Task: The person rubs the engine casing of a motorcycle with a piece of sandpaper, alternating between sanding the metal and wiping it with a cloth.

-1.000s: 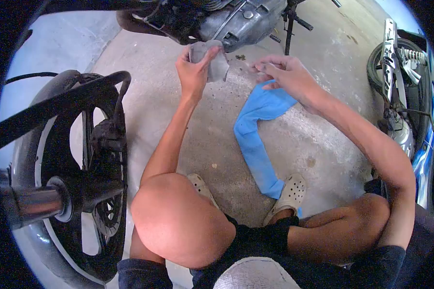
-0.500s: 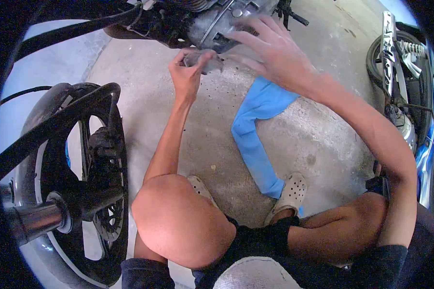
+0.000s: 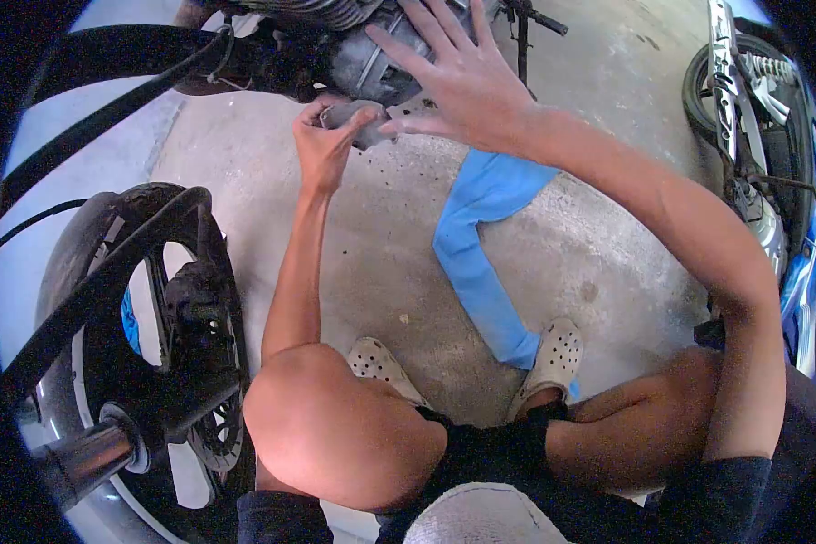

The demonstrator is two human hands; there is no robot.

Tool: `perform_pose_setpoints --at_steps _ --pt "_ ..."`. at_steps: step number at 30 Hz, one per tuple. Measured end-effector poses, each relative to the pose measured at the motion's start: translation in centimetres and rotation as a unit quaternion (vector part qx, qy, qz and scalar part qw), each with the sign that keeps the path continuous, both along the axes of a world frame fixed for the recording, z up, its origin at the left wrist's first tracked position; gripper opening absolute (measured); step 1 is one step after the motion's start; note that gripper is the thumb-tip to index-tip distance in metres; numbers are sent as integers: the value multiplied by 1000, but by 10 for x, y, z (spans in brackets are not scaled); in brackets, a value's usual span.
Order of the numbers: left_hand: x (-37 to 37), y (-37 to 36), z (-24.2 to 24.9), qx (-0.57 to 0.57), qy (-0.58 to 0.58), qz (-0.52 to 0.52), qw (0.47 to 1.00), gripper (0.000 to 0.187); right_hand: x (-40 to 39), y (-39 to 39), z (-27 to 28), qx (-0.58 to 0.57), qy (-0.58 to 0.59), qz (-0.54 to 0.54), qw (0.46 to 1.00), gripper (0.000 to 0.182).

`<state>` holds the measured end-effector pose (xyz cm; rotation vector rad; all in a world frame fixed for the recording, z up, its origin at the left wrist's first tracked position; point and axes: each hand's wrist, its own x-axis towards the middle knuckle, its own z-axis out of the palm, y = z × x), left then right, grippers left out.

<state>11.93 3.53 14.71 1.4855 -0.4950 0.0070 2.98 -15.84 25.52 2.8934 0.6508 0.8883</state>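
My left hand [image 3: 325,145] is closed around a small grey piece [image 3: 358,122] just below the engine, thumb on top; I cannot make out whether it is cloth or a part. My right hand [image 3: 470,86] is spread open with its fingers over the front of the grey engine cover [image 3: 376,65], its thumb pointing at the grey piece. Whether the thumb touches that piece is unclear. A blue cloth [image 3: 476,263] lies bent on the concrete floor, below my right wrist.
A motorcycle wheel [image 3: 145,363] with a black fork stands at the left. Another motorcycle [image 3: 762,154] is at the right edge. My feet in beige clogs [image 3: 553,358] rest on the concrete floor [image 3: 372,263]. A black lever [image 3: 542,20] juts out near the engine.
My left hand has shifted a little left with the grey piece. My right hand has moved left and up over the engine cover, its fingers spread wider. The view has shifted slightly.
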Motion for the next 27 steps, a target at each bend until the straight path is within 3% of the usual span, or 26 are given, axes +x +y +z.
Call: perform_pose_setpoints --at_steps 3,5,8,13,18,21,25,27 --pt "-5 -6 9 27 -23 -6 999 25 4 -3 -6 -31 -22 -7 999 90" --pt "-13 -12 5 -36 45 26 998 26 2 -3 -2 -30 -15 -5 999 90" --pt "-24 -25 4 -114 56 52 991 27 1 0 -3 -22 -7 2 1000 89" --pt "-15 -16 -9 -58 81 31 995 28 -2 -2 2 -29 -6 -1 1000 88" --pt "-9 -21 -17 -157 123 -77 977 28 -1 -2 1 -15 0 6 1000 85" --pt "-13 -36 -37 -233 165 -64 956 28 -1 -2 1 -24 -11 8 1000 81" --pt "-16 -39 -38 -273 208 -112 933 28 -3 -3 1 -16 -6 4 1000 79" --pt "-10 -32 -41 -254 163 -180 936 29 -5 -4 4 -22 13 12 1000 78"
